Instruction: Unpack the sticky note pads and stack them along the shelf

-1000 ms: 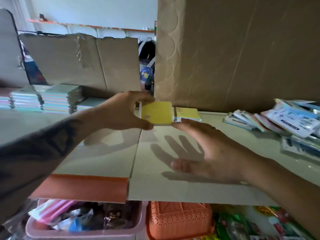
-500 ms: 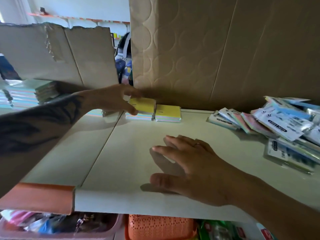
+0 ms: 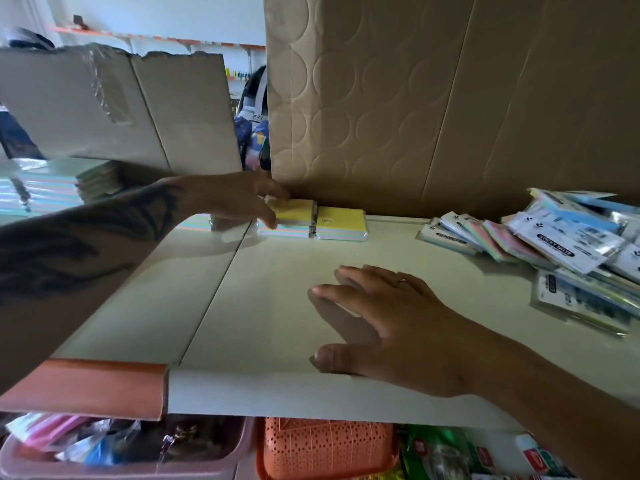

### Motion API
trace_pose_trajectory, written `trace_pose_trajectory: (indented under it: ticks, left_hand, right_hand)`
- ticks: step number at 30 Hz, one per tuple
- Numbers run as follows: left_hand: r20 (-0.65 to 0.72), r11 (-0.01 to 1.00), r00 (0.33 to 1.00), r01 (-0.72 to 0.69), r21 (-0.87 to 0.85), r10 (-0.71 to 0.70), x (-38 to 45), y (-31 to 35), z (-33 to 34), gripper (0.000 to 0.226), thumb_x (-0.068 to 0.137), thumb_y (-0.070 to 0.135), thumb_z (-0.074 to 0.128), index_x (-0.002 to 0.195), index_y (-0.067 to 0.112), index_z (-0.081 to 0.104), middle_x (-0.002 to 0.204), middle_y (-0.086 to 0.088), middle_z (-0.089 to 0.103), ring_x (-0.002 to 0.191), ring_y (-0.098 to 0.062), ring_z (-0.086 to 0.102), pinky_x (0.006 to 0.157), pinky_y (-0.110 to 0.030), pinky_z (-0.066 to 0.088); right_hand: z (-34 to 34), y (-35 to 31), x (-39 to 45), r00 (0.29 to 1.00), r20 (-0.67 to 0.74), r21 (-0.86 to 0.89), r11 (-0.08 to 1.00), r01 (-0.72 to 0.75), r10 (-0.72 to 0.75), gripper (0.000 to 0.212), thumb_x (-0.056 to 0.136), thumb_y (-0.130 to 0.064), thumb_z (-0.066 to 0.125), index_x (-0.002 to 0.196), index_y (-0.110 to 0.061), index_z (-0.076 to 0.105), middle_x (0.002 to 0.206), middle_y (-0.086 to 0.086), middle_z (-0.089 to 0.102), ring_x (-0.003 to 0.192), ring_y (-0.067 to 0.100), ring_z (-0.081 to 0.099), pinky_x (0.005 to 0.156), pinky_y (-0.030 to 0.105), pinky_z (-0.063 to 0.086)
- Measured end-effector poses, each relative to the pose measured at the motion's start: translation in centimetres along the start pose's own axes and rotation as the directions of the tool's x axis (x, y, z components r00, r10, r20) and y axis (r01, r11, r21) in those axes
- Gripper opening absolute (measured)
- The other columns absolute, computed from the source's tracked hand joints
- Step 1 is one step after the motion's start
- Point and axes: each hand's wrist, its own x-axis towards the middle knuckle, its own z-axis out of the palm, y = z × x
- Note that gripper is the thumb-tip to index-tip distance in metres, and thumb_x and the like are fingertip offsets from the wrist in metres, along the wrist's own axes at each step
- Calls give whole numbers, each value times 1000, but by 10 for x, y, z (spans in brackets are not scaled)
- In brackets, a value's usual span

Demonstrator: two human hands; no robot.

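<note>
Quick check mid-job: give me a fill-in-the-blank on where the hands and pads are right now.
1. The left hand holds a pad with a ____ top.
2. That pad sits directly ____ of the second pad.
3. The right hand lies ____ on the shelf, holding nothing.
4. The wrapped packs lie at the shelf's ____ end.

Missing words: yellow; left; flat; right
</note>
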Motion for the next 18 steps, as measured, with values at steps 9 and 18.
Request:
trace_pose_trajectory:
  ticks: [9, 18]
  left_hand:
    - [-3, 999, 999, -39, -6, 39, -1, 1, -1, 68, 84, 27, 81, 146, 32, 52, 147, 8, 48, 130, -14, 46, 104, -27, 34]
    - [-118, 994, 987, -112, 7, 112, -58, -36, -15, 63, 66, 66, 82, 121, 68, 53, 135, 26, 56, 122, -1, 55, 110, -38, 44]
  right_hand:
    - [0, 0, 0, 1000, -15, -2, 1000, -1, 1, 82, 80, -90, 38, 151, -63, 8, 167, -25, 0, 150, -5, -9, 126, 40, 0]
    - [-13, -24, 12, 1000, -16, -14, 1000, -7, 7, 84, 78, -90, 45, 149, -66, 9, 165, -30, -2, 150, -4, -5, 124, 34, 3]
